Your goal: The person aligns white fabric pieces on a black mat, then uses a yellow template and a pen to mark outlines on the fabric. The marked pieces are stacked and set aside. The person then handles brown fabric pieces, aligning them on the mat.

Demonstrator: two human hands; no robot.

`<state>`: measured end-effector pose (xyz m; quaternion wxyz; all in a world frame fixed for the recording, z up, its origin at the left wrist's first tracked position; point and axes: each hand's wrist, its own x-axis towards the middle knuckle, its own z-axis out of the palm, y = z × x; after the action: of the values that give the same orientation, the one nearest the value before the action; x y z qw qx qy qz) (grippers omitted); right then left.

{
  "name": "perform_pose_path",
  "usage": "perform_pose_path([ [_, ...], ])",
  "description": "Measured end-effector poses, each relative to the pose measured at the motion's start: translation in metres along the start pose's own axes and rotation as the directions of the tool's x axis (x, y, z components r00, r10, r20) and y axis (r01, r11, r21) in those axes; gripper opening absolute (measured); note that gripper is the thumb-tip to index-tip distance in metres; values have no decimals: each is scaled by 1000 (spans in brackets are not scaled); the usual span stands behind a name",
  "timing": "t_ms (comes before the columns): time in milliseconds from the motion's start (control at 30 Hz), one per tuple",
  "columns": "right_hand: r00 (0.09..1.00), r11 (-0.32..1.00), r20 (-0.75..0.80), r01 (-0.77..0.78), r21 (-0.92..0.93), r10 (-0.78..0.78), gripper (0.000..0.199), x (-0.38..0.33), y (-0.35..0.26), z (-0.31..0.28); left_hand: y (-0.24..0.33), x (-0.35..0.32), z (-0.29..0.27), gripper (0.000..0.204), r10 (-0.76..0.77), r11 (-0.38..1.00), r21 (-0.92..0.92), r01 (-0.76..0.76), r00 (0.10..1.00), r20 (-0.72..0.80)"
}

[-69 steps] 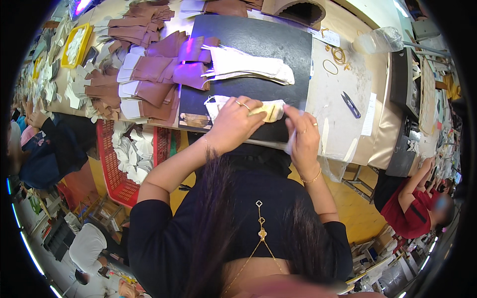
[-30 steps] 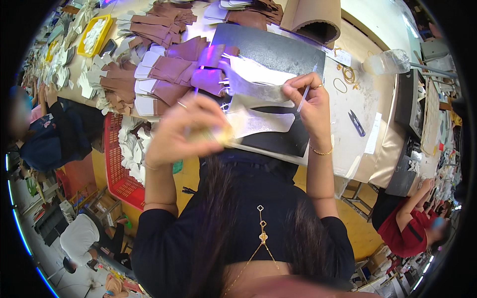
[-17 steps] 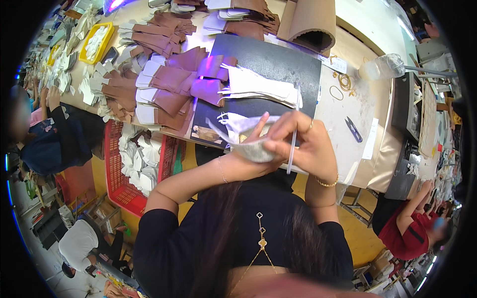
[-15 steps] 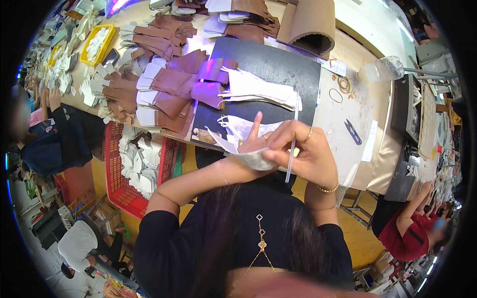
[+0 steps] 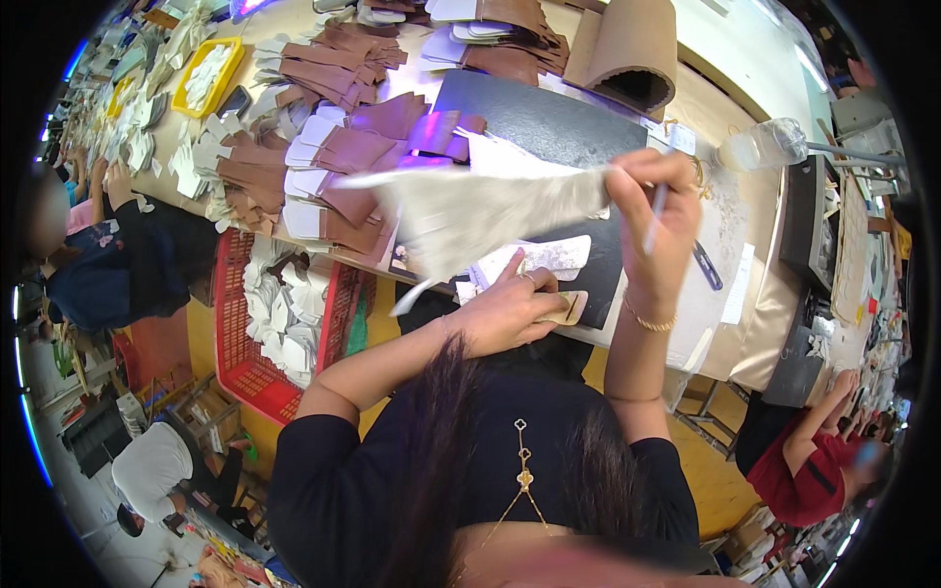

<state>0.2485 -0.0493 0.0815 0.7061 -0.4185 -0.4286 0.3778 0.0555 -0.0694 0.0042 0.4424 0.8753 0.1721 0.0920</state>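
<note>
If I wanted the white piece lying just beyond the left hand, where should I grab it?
Probably take the white piece by its free right end, coming from the right: that end lies flat and uncovered on the black board, while the left hand partly hides its other end.

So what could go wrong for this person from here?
The pale piece is held by its narrow end in the right grip, so it might slip or fold over. Its wide end, blurred in the picture, shows in front of the brown pieces and could brush against them. The same grip also has a thin white stick, which might catch on the piece.
</note>
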Motion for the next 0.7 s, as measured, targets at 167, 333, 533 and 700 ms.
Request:
perform_pose_path([
  [167,908,679,-232,-415,-606,348,18,0,70,-31,6,-7,-13,30,-3,1000,-26,2,1000,-25],
  [333,993,382,-120,-109,-918,-5,24,-19,76,-45,12,-10,-31,32,-7,1000,-16,5,992,-126],
  [533,978,625,-176,-207,-753,112,18,-55,43,-64,21,-16,-61,34,-140,990,8,141,988,-62],
  [700,927,678,-236,-373,-633,290,19,-92,42,-65,6,4,-49,31,-100,972,192,136,978,-185],
])
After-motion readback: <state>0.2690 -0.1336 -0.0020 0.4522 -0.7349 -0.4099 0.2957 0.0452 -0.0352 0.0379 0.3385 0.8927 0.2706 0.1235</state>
